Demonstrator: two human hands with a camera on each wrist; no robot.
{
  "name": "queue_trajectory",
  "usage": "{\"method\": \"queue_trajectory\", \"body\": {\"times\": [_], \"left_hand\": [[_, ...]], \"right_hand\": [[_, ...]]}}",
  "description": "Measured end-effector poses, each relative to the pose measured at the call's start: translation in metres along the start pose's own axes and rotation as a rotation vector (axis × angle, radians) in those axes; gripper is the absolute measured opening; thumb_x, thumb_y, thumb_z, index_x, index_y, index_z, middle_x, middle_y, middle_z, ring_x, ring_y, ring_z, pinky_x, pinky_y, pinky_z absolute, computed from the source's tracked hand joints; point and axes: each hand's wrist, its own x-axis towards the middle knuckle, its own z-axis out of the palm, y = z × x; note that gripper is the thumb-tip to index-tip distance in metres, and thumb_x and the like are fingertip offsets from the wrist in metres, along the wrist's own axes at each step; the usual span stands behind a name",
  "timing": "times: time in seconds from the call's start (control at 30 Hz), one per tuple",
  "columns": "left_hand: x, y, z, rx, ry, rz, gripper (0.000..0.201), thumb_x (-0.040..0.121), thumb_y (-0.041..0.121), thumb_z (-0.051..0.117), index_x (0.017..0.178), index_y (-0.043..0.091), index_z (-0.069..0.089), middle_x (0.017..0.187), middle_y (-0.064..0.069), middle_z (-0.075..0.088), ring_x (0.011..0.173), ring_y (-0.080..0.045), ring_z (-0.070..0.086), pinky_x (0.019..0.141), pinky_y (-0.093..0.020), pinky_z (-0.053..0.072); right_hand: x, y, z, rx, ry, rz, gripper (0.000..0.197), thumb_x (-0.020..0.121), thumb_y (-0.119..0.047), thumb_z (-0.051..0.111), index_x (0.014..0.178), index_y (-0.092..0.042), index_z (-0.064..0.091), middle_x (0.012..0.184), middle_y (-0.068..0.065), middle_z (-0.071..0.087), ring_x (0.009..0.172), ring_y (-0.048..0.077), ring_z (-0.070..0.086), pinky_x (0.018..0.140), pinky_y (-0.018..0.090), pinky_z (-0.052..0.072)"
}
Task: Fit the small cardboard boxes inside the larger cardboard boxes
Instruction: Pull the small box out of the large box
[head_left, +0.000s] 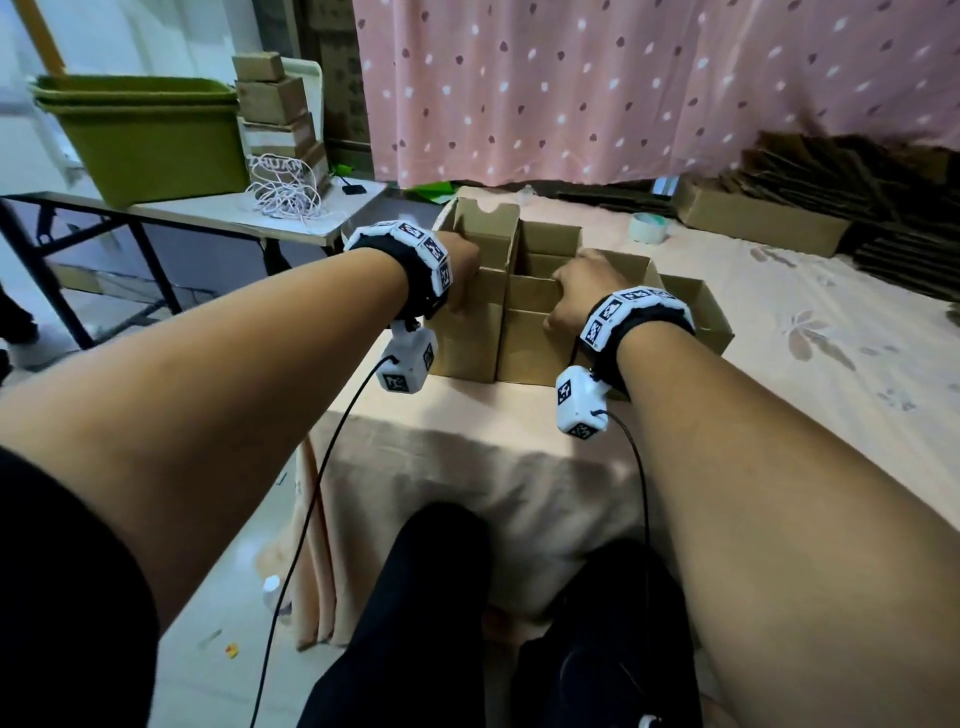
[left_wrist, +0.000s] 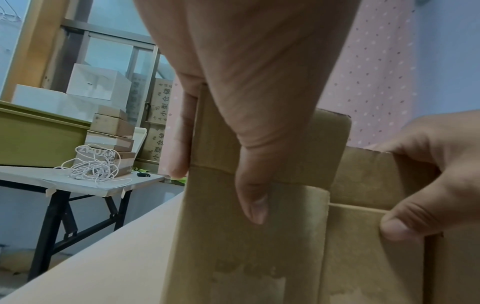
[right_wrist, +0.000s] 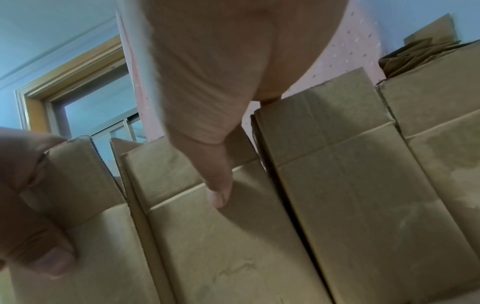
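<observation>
Several open brown cardboard boxes stand side by side on the pink-covered surface (head_left: 779, 332). My left hand (head_left: 464, 278) grips the raised near flap of the left box (head_left: 467, 338); its thumb (left_wrist: 251, 197) lies on the outer face and the fingers (left_wrist: 180, 144) curl over the flap's left edge. My right hand (head_left: 566, 299) grips the near flap of the middle box (head_left: 535, 348), thumb (right_wrist: 217, 189) pressed on the outside, fingers hidden inside. Another open box (head_left: 698, 306) stands to the right and one (head_left: 550, 236) behind. Box interiors are mostly hidden.
A folding table (head_left: 218, 213) at the left carries green tubs (head_left: 150, 135), a tangled white cord (head_left: 285, 195) and stacked small boxes (head_left: 275, 98). A tape roll (head_left: 648, 227), a shallow carton (head_left: 753, 221) and flat cardboard piles (head_left: 852, 171) lie at the back right. My legs (head_left: 415, 623) are below.
</observation>
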Motion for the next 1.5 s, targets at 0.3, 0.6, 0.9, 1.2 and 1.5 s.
{"method": "queue_trajectory", "body": {"times": [0.3,0.6,0.9,1.2,1.5], "left_hand": [[-0.004,0.001,0.002,-0.072,0.059,-0.013,0.045,0.079,0.042,0.083,0.102,0.004,0.075,0.091,-0.01,0.07,0.075,-0.028,0.061,0.061,-0.03,0.043],[0.006,-0.004,0.005,-0.081,0.114,-0.007,0.043,0.078,0.042,0.084,0.096,0.005,0.073,0.088,-0.01,0.067,0.079,-0.032,0.065,0.062,-0.032,0.047],[0.025,-0.008,0.007,-0.098,0.125,-0.003,0.039,0.079,0.039,0.083,0.099,0.007,0.073,0.086,-0.008,0.063,0.078,-0.031,0.062,0.064,-0.034,0.047],[0.033,-0.011,0.01,-0.127,0.134,-0.002,0.039,0.081,0.039,0.082,0.095,0.004,0.072,0.085,-0.009,0.065,0.078,-0.031,0.063,0.063,-0.033,0.047],[0.031,-0.012,0.011,-0.129,0.151,-0.005,0.035,0.071,0.039,0.089,0.08,0.011,0.07,0.074,-0.007,0.067,0.067,-0.032,0.068,0.058,-0.033,0.053]], "right_hand": [[0.003,0.001,0.002,0.027,0.048,-0.005,0.04,0.071,-0.027,0.087,0.106,-0.016,0.073,0.16,0.012,0.029,0.147,0.022,0.03,0.11,0.038,0.04],[0.018,0.001,0.005,0.04,0.039,0.01,0.035,0.072,-0.022,0.086,0.105,-0.017,0.072,0.162,0.011,0.025,0.142,0.025,0.039,0.102,0.037,0.044],[0.027,-0.002,0.006,0.045,0.039,0.041,0.031,0.07,-0.02,0.087,0.097,-0.019,0.072,0.163,0.01,0.023,0.139,0.025,0.043,0.095,0.035,0.046],[0.034,-0.003,0.005,0.056,0.029,0.074,0.051,0.07,-0.022,0.088,0.117,-0.014,0.07,0.163,0.01,0.021,0.14,0.025,0.041,0.1,0.036,0.044],[0.028,-0.005,0.008,0.068,0.051,0.104,0.032,0.075,-0.019,0.082,0.105,-0.021,0.073,0.163,0.008,0.022,0.14,0.023,0.042,0.101,0.034,0.043]]}}
